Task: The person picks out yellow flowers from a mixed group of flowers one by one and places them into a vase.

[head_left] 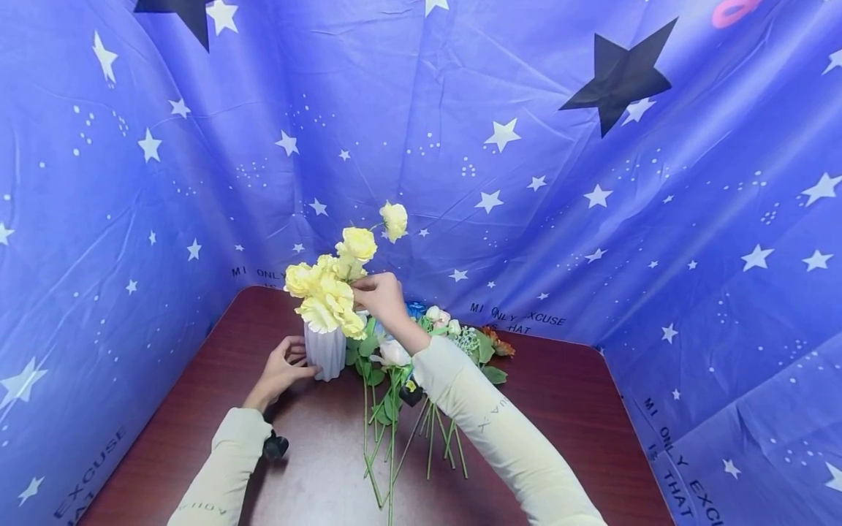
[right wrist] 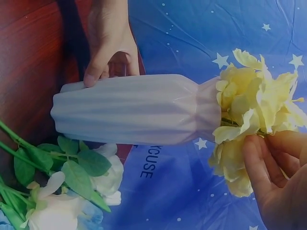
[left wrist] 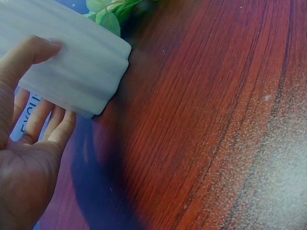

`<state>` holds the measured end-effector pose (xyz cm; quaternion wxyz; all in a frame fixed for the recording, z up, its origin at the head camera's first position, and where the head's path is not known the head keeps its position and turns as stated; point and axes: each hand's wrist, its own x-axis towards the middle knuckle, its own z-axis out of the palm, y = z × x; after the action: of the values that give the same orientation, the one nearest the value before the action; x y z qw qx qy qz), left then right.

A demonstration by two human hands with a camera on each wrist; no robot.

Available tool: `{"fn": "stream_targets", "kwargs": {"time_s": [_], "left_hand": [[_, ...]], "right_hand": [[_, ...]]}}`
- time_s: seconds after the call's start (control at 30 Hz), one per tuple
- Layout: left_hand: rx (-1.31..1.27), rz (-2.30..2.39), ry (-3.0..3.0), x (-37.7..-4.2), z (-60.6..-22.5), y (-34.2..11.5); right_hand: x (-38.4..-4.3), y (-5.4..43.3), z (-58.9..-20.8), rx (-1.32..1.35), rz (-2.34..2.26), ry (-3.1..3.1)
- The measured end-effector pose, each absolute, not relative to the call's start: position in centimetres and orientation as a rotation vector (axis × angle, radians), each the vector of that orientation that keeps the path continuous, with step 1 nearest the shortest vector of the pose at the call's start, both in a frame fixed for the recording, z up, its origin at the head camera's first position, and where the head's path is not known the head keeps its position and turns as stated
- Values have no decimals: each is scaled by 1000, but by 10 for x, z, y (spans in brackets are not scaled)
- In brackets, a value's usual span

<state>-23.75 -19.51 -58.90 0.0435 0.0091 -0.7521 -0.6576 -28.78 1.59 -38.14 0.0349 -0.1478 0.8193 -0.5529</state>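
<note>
A pale fluted vase (head_left: 325,352) stands upright on the table, with a cluster of yellow artificial flowers (head_left: 322,292) in its mouth. My left hand (head_left: 284,371) holds the vase low down, thumb on the near side; in the left wrist view the thumb presses the vase wall (left wrist: 91,62) and the fingers reach along its other side. At the blossoms, my right hand (head_left: 384,299) pinches a yellow flower's thin stem between thumb and fingertips, just above the vase's neck (right wrist: 208,108). Two yellow blooms (head_left: 358,243) rise higher than the rest.
Right of the vase lies a pile of artificial flowers: a white rose (head_left: 395,353), a blue flower (head_left: 416,310), an orange flower (head_left: 501,342) and green leaves. Several long green stems (head_left: 430,442) point toward the table's front. Starry blue cloth (head_left: 421,146) surrounds the dark red table (head_left: 559,438).
</note>
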Motion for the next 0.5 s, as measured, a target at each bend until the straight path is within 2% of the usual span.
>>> {"fn": "stream_targets", "kwargs": {"time_s": [0.5], "left_hand": [[23,-2030,-2288,-235,-587,-195]], "right_hand": [[-286,16,-379,-366,-1651,2511]]}}
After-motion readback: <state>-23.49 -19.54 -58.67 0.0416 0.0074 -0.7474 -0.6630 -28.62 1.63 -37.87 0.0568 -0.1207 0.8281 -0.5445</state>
